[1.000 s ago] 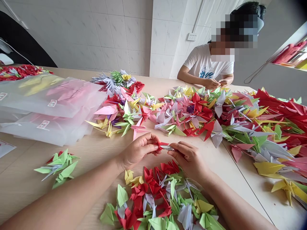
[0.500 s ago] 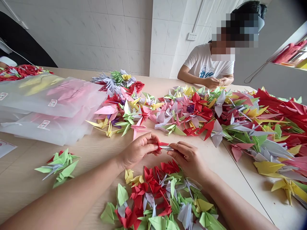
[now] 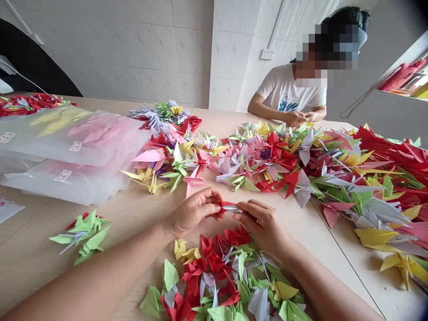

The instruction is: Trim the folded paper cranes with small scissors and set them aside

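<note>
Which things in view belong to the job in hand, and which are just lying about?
In use:
red origami piece, in the left grip
metal hand tool, in the right grip
probably the nearest origami cranes

Apparently just lying about:
translucent plastic bags
printed sheet, left edge

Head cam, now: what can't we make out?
Red paper piece: one end hidden by the left hand, head view.
Metal tool: rear end covered by the right hand, head view.
Frosted bags: contents blurred by the plastic, head view.
Near paper pile: cut off by the bottom edge, head view.
Co-worker's hands: what they hold is too small to tell, head view.
</note>
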`<state>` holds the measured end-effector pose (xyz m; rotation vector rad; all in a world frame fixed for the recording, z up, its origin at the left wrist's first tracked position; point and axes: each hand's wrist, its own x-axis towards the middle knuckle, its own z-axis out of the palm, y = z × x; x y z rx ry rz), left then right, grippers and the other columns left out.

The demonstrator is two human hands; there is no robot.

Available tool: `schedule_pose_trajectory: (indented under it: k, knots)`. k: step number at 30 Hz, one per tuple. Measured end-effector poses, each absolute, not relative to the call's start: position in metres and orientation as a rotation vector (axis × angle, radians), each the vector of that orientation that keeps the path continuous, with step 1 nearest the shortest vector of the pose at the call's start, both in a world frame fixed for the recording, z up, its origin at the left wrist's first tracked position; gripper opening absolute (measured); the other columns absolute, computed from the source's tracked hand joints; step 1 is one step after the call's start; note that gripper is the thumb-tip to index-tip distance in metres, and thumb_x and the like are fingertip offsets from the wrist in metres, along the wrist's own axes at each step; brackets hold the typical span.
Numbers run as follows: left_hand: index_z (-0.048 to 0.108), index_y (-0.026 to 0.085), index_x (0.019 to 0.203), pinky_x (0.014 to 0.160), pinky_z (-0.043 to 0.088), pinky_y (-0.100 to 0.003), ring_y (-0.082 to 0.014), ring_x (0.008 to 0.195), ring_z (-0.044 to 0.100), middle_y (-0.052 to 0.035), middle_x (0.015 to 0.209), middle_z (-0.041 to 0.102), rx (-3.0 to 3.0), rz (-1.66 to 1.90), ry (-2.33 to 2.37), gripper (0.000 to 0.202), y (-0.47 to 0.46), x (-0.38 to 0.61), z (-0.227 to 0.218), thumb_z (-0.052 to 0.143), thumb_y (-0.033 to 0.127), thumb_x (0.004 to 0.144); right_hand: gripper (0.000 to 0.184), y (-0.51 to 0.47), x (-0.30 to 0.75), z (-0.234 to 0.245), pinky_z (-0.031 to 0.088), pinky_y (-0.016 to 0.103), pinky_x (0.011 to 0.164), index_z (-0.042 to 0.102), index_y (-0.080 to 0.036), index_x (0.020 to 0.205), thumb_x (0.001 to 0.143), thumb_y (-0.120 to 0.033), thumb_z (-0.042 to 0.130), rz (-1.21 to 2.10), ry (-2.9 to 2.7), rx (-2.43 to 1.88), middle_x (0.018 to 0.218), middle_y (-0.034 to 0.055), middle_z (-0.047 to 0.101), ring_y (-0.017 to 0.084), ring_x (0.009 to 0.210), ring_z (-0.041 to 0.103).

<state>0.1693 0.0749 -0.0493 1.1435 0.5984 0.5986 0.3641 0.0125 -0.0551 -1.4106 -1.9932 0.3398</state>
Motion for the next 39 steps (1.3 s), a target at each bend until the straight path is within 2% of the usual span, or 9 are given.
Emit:
schedule_pose_trajectory:
  k: [23,39]
  knots:
    - [0.053,0.016,0.085,0.07,0.04,-0.024,-0.0103,0.072,0.055,0.0005,0.076,0.056,1.139,0.597,0.56,0.006,0.0752,0.1689,-0.0508,0.052,0.013,0.081,0.019,0.0126,0.3646,-0.0558,0.037,0.023,0.055,0.064,-0.014,0.089,0.088,-0.029,0.051,0.338,-2.017,-1.384,0.066,0.0024,0.055,0.013,0.057,0.05]
    - [0.052,0.016,0.088,0.073,0.042,-0.028,-0.0126,0.073,0.057,-0.0005,0.078,0.056,1.106,0.563,0.551,0.007,0.0757,0.1678,-0.0534,0.051,0.014,0.081,0.022,0.0129,0.364,-0.0564,0.036,0.023,0.054,0.065,-0.013,0.089,0.088,-0.029,0.05,0.358,-2.015,-1.373,0.065,0.0024,0.054,0.013,0.056,0.049]
